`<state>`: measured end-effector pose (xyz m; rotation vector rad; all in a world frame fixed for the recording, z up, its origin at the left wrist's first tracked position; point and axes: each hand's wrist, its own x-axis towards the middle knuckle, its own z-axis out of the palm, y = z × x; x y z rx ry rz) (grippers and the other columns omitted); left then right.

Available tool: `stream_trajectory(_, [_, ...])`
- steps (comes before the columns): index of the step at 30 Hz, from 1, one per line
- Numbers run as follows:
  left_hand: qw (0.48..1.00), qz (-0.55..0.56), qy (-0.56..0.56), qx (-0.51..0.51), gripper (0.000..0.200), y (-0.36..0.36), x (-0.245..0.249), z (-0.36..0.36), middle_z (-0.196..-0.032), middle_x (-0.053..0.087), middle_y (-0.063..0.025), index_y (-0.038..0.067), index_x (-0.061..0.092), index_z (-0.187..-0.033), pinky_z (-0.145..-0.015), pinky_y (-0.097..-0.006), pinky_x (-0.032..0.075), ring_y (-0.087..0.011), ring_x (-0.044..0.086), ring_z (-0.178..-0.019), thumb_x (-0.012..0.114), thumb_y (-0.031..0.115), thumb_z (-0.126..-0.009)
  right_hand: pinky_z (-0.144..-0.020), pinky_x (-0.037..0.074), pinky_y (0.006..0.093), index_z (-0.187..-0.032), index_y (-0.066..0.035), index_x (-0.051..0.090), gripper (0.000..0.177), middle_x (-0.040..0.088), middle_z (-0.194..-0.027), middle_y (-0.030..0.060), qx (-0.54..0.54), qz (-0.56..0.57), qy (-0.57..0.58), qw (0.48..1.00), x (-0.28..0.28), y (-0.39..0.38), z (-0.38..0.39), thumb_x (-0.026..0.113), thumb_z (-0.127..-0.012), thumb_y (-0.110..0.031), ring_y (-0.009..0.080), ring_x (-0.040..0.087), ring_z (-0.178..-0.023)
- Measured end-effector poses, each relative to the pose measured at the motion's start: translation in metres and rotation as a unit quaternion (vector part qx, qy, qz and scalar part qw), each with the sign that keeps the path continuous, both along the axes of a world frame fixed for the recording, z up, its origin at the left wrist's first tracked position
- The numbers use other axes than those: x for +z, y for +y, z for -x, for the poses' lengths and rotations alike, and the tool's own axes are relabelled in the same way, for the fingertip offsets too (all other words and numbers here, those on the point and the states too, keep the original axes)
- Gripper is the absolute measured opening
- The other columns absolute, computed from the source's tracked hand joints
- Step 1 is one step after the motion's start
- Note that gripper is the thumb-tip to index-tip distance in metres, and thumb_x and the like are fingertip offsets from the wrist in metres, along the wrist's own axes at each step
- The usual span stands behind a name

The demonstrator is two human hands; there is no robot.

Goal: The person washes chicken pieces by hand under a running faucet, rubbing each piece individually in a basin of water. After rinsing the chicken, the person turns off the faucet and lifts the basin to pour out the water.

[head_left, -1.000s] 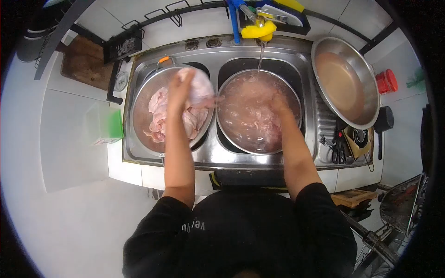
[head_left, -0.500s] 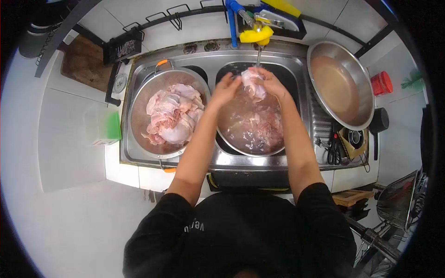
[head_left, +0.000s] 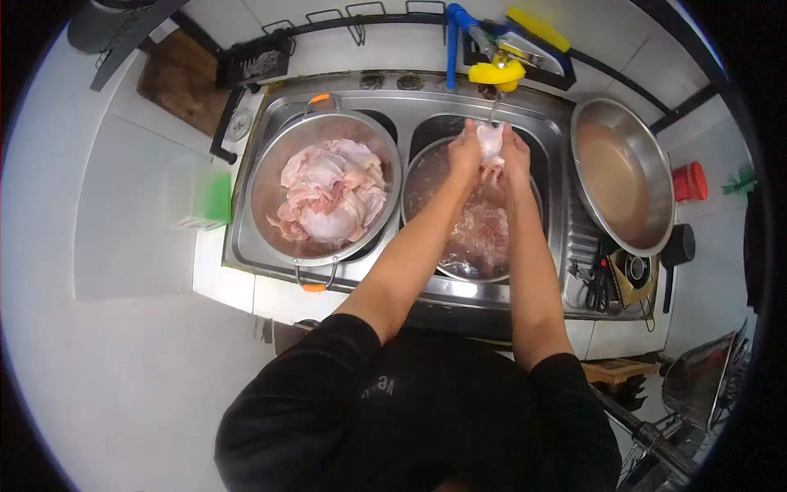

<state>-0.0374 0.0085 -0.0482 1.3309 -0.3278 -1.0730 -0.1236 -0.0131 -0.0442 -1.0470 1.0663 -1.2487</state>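
Note:
Under the running tap (head_left: 495, 100), a piece of raw chicken (head_left: 490, 141) is gripped between both of my hands. My left hand (head_left: 466, 152) closes on its left side, and my right hand (head_left: 515, 154) closes on its right side. Some fingertips are hidden behind the meat. Below them, a metal basin (head_left: 407, 193) of cloudy water sits in the right sink bowl, with more raw chicken (head_left: 482, 232) in the water. Over the left sink bowl rests a steel pan (head_left: 266, 205) with orange-sleeved handles, heaped with pale raw chicken pieces (head_left: 332, 193).
A large steel bowl (head_left: 664, 176) of murky liquid leans on the drainboard at right. Near it are black-handled scissors (head_left: 601, 283), a red cup (head_left: 689, 181) and a black-handled pan (head_left: 679, 246). A green-lidded plastic container (head_left: 215, 201) stands left of the sink.
My left hand, apart from the chicken piece before, now grips it alongside my right hand. The camera view has turned, so everything sits farther right in the picture.

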Motion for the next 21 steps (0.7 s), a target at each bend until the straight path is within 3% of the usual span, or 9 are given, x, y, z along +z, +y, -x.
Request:
stream_trajectory(2, [0.999,-0.008,0.007,-0.044,0.064,0.015,0.01,-0.009,-0.099,0.063,-0.011,-0.003,0.062,-0.103,-0.074,-0.0362,0.046,-0.0186,0.058,-0.083,0.049,0.056,-0.085,-0.057,0.046,0.0291,-0.091,0.0,0.059,0.039,0.062,-0.08,0.0062,0.005,-0.13,-0.034,0.991,-0.007,-0.014,0.011,0.053,-0.089,-0.039,0.0139,0.058,-0.066])
stream_trajectory(4, [0.992,-0.007,0.089,-0.084,0.066,0.019,0.007,-0.02,-0.1,0.062,-0.0117,-0.004,0.06,-0.104,-0.077,-0.0368,0.046,-0.0193,0.058,-0.085,0.048,0.058,-0.084,-0.059,0.048,0.0298,-0.092,0.001,0.059,0.045,0.062,-0.084,0.0088,-0.012,-0.168,0.036,0.985,-0.004,-0.027,0.023,0.054,-0.087,-0.043,0.0162,0.06,-0.07])
stream_trajectory(6, [0.987,0.038,0.097,-0.12,0.06,0.017,-0.002,-0.031,-0.098,0.062,-0.0112,-0.003,0.059,-0.105,-0.076,-0.0355,0.046,-0.0185,0.057,-0.084,0.049,0.053,-0.086,-0.069,0.049,0.0305,-0.101,0.0,0.058,0.047,0.061,-0.095,0.011,0.102,-0.187,-0.007,0.977,0.007,-0.021,0.028,0.055,-0.086,-0.045,0.0178,0.06,-0.082])
stream_trajectory(8, [0.98,0.081,0.105,-0.147,0.054,0.015,0.001,-0.033,-0.096,0.061,-0.0106,-0.002,0.058,-0.105,-0.074,-0.0342,0.047,-0.0176,0.057,-0.083,0.049,0.048,-0.088,-0.08,0.046,0.0315,-0.112,0.0,0.054,0.051,0.058,-0.106,0.0118,0.159,-0.136,-0.056,0.976,0.036,0.01,0.013,0.06,-0.084,-0.042,0.0174,0.056,-0.094])
stream_trajectory(10, [0.984,0.078,0.029,-0.156,0.038,0.015,0.014,-0.027,-0.095,0.061,-0.0085,0.0,0.055,-0.11,-0.078,-0.0298,0.045,-0.0171,0.057,-0.084,0.045,0.034,-0.094,-0.082,0.043,0.029,-0.11,0.002,0.055,0.048,0.061,-0.099,0.0109,0.132,0.014,0.08,0.988,0.041,0.026,-0.005,0.064,-0.082,-0.036,0.0169,0.055,-0.094])
stream_trajectory(15, [0.987,0.146,-0.034,-0.059,0.028,0.015,0.016,-0.01,-0.092,0.06,-0.0066,-0.001,0.054,-0.108,-0.071,-0.0273,0.046,-0.0134,0.055,-0.078,0.048,0.023,-0.094,-0.066,0.045,0.028,-0.094,0.001,0.06,0.032,0.062,-0.082,0.0075,0.042,0.047,0.16,0.985,0.05,0.023,-0.017,0.063,-0.084,-0.029,0.0144,0.055,-0.072])
stream_trajectory(18, [0.985,0.162,-0.016,-0.055,0.025,0.026,0.028,-0.011,-0.09,0.061,-0.0058,-0.001,0.056,-0.105,-0.069,-0.0258,0.046,-0.0118,0.055,-0.078,0.049,0.02,-0.093,-0.061,0.044,0.0273,-0.091,0.001,0.06,0.03,0.062,-0.079,0.0063,-0.023,-0.04,0.021,0.999,-0.03,-0.033,-0.004,0.057,-0.088,-0.029,0.0126,0.054,-0.067])
stream_trajectory(19, [0.985,0.154,0.002,-0.084,0.028,0.029,0.03,-0.011,-0.09,0.061,-0.0059,-0.001,0.057,-0.105,-0.069,-0.026,0.046,-0.0119,0.056,-0.078,0.05,0.023,-0.093,-0.065,0.044,0.0265,-0.091,-0.001,0.061,0.031,0.062,-0.08,0.0056,0.009,-0.137,0.013,0.99,-0.001,-0.024,0.009,0.052,-0.091,-0.03,0.0112,0.054,-0.069])
stream_trajectory(21, [0.983,0.144,0.019,-0.112,0.03,0.03,0.034,-0.016,-0.09,0.061,-0.006,-0.001,0.058,-0.104,-0.069,-0.0261,0.046,-0.0119,0.056,-0.078,0.051,0.026,-0.092,-0.07,0.044,0.0265,-0.097,0.0,0.06,0.033,0.062,-0.088,0.0057,0.073,-0.125,-0.003,0.99,0.009,-0.023,0.021,0.053,-0.09,-0.032,0.0123,0.055,-0.078])
